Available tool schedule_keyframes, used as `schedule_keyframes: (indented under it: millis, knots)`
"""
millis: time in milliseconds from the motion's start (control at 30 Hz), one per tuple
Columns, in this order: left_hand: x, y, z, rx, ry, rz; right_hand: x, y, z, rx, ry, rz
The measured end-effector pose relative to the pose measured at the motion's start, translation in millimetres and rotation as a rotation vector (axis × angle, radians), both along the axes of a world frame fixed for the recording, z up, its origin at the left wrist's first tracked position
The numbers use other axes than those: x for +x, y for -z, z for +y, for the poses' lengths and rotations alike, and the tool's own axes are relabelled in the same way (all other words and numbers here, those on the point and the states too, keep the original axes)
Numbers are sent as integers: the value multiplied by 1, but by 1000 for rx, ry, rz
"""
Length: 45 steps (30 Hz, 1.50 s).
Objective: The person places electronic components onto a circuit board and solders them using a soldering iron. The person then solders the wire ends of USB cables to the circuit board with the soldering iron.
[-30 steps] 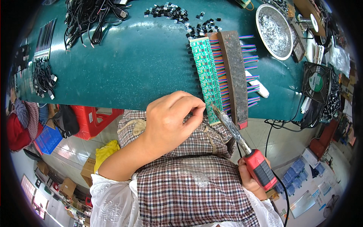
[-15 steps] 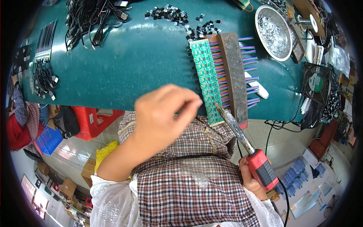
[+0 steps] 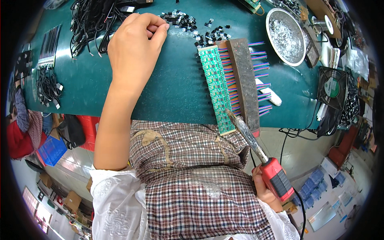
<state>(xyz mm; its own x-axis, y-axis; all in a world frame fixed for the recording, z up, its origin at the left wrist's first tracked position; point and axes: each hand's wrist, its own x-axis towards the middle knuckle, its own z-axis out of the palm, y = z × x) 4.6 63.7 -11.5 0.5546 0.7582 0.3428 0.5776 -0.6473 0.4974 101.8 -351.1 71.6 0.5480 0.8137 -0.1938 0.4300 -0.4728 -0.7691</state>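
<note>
My left hand reaches out over the far part of the table, thumb and fingertips pinched together at the left edge of a pile of small black three-legged components. Whatever may be between those fingertips is too small to make out. My right hand grips a soldering iron by its red and black handle. The iron's tip points at the lower part of a long green circuit board panel. Black parts line the panel's left edge, and thin coloured wires run from its right side beneath a dark bar.
A metal bowl of silvery scraps stands at the far right, near a solder spool and a black fan. Black cables lie heaped at the far left. A white tool rests right of the bar.
My left hand has moved from beside the green panel, away and to the left, up to the black components. The soldering iron has stayed almost in place in my right hand.
</note>
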Motion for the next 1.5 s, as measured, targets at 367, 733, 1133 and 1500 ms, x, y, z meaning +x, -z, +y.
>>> schedule_keyframes:
  millis: [367, 733, 1133, 1500]
  knots:
    - [2, -2, 4, -12, 97, -50, 5, -1, 5, -25, -28, 4]
    - [-15, -24, -42, -372, 76, -205, 2, -2, 3, -51, -53, -57]
    - [-35, -30, -96, -752, 163, -223, 0, -6, 11, -24, -68, -138]
    - [-43, -23, -127, -666, 289, -258, -4, 2, -11, -55, 39, 46]
